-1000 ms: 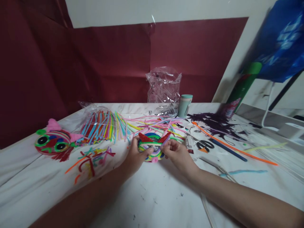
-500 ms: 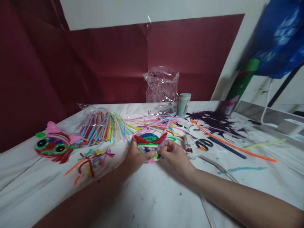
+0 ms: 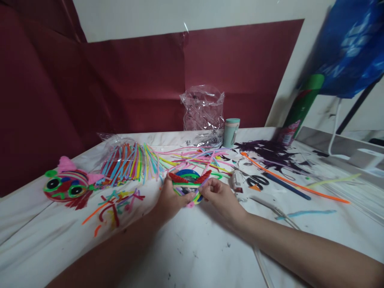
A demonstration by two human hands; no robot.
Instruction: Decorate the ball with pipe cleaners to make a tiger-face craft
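My left hand is closed round the left and lower edge of a small round pipe-cleaner craft, its thumb lying across the front. Coils of blue, green, yellow and white run over the craft, with two red pieces like horns or brows at the top and a bit of pink at the bottom. At its right edge my right hand pinches a light purple pipe cleaner that lies against the craft. Fingers hide part of the craft's lower half.
On the left lies a finished-looking pipe-cleaner face, with cut scraps beside it. Bagged pipe cleaners spread behind. A mint-green cup, dark purple shreds, a glue tube and an orange pipe cleaner lie further right.
The view has shifted slightly. Both hands stay almost in place on the craft, which looks tilted a little differently; the right hand's pinch on the purple pipe cleaner continues.
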